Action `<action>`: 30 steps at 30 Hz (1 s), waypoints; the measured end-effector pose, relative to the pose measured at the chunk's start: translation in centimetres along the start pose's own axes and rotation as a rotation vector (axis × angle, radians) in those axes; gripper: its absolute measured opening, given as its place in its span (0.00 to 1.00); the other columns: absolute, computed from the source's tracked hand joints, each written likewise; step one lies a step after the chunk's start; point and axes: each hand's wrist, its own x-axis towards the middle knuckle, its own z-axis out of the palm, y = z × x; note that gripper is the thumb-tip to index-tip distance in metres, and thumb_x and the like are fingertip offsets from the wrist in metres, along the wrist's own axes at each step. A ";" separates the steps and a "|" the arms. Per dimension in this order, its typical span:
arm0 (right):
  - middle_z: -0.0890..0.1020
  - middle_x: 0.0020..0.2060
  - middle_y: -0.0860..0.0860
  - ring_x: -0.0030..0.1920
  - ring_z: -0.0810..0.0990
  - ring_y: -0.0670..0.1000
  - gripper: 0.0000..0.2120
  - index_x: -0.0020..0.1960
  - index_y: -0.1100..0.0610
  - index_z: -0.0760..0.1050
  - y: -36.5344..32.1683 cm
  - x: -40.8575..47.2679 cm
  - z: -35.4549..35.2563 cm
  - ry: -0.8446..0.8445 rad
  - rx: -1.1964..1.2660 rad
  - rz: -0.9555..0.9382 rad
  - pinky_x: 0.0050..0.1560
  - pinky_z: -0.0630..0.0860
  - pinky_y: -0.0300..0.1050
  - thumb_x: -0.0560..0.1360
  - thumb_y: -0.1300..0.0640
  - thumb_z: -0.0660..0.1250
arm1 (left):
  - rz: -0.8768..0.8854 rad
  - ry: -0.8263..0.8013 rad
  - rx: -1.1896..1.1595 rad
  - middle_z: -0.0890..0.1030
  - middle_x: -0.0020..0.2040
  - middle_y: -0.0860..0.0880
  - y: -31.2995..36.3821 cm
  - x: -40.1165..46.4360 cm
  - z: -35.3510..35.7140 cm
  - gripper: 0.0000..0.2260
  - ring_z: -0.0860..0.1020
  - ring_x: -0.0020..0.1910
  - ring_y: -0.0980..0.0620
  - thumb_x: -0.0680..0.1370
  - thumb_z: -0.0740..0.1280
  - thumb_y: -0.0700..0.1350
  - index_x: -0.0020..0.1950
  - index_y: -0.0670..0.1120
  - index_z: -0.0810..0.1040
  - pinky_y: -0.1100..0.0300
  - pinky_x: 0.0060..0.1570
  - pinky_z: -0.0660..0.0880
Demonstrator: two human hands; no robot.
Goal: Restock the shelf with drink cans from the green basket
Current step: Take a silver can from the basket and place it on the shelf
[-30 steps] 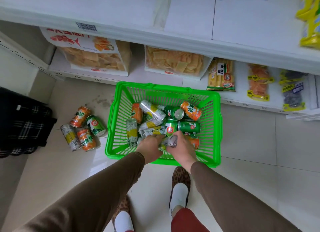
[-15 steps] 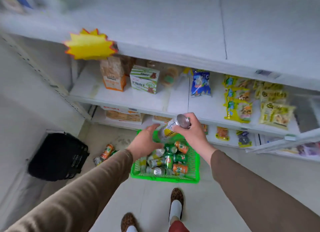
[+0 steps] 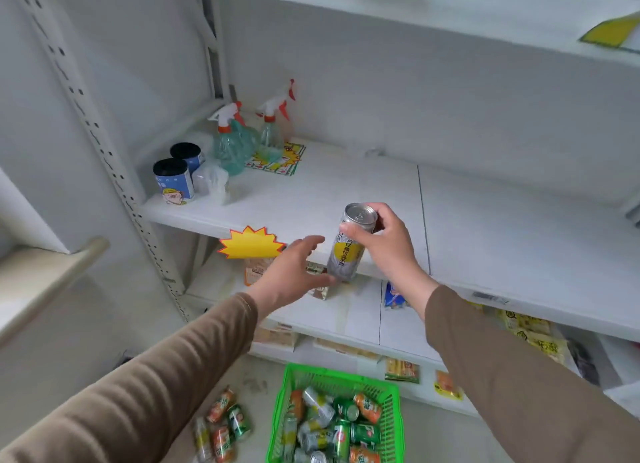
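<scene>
- right hand [image 3: 388,244] grips silver-yellow can [image 3: 349,244] near its top, fingers curled round the rim; can upright, slightly tilted, held over the front edge of the white shelf [image 3: 346,199]
- left hand [image 3: 294,272] fingers spread and relaxed, holding nothing; fingertips just beside the can's lower part, touching or not: can't tell
- shelf surface behind the can is bare from the front lip to the back wall, and to the right past the panel seam
- shelf's left rear corner occupied: 2 spray bottles [image 3: 242,133], 2 dark-topped canisters [image 3: 175,178], 1 clear bag, a stack of printed sheets [image 3: 280,159]
- 1 yellow starburst tag [image 3: 251,243] on the front lip, just left of the left hand
- green basket [image 3: 280,410] on the floor below, well apart from both hands; roughly 12 cans piled in it, exact count unclear
- 4 loose cans [image 3: 221,424] on the floor just left of the basket
- lower shelves hold snack packs; too blurred to count
</scene>
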 end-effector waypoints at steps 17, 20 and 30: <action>0.80 0.53 0.42 0.55 0.81 0.50 0.25 0.60 0.43 0.73 3.8 19.2 6.7 -0.130 -0.008 0.065 0.57 0.81 0.58 0.67 0.42 0.78 | -0.242 0.105 0.144 0.69 0.72 0.44 -3.0 14.2 -1.2 0.40 0.69 0.69 0.45 0.72 0.76 0.51 0.78 0.47 0.60 0.54 0.66 0.68; 0.77 0.50 0.39 0.53 0.80 0.48 0.27 0.60 0.44 0.68 4.4 21.4 8.1 -0.127 0.017 0.095 0.57 0.81 0.58 0.68 0.49 0.80 | -0.234 0.134 0.152 0.69 0.72 0.44 -3.5 16.8 -1.8 0.40 0.70 0.69 0.45 0.72 0.76 0.50 0.78 0.46 0.60 0.52 0.67 0.69; 0.79 0.49 0.46 0.49 0.80 0.52 0.26 0.60 0.49 0.63 8.0 28.2 13.0 -0.058 -0.014 0.215 0.50 0.75 0.49 0.72 0.61 0.75 | -0.160 0.164 0.203 0.71 0.69 0.42 -6.2 24.9 -3.6 0.37 0.70 0.67 0.43 0.71 0.75 0.49 0.76 0.45 0.62 0.52 0.62 0.70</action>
